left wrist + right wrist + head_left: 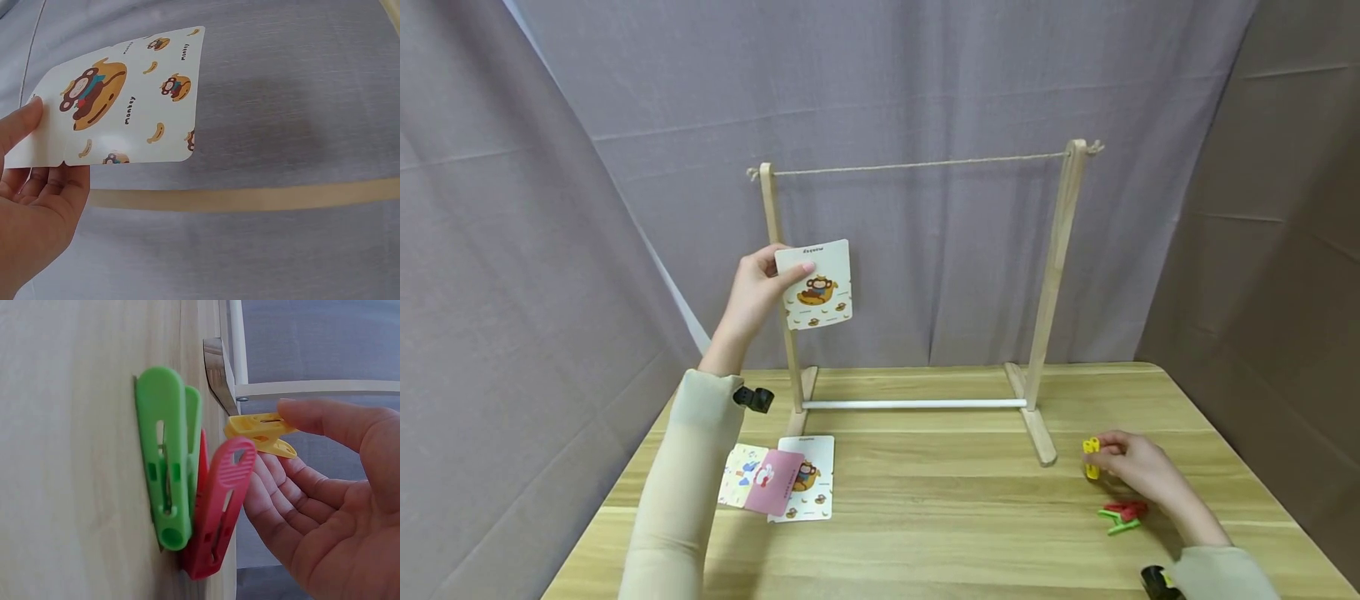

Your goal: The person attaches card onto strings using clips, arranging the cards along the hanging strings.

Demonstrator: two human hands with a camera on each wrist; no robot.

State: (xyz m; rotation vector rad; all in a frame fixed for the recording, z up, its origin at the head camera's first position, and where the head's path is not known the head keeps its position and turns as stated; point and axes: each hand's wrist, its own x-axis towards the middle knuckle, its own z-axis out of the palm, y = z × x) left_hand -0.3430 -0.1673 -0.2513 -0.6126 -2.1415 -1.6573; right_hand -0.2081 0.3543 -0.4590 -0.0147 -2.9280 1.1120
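Note:
My left hand (pixel 758 287) pinches a white card (pixel 831 265) printed with a monkey on a banana, raised in front of the stand's left post. In the left wrist view the thumb lies over the card's face (pixel 144 100), with the fingers behind it. My right hand (pixel 1138 471) pinches a yellow clothespin (pixel 1091 458) between thumb and fingers, low over the right side of the table. Close below that hand lie a green clothespin (pixel 164 456) and a red clothespin (pixel 225 506), the two touching or overlapping.
A wooden stand (pixel 1051 275) with a rope (pixel 917 164) strung between its posts and a white lower bar (pixel 910 404) stands at the back of the wooden table (pixel 940 517). Front left lie a second monkey card (pixel 820 500) and, overlapping it, a pink and yellow card (pixel 775 483). Grey curtains hang behind.

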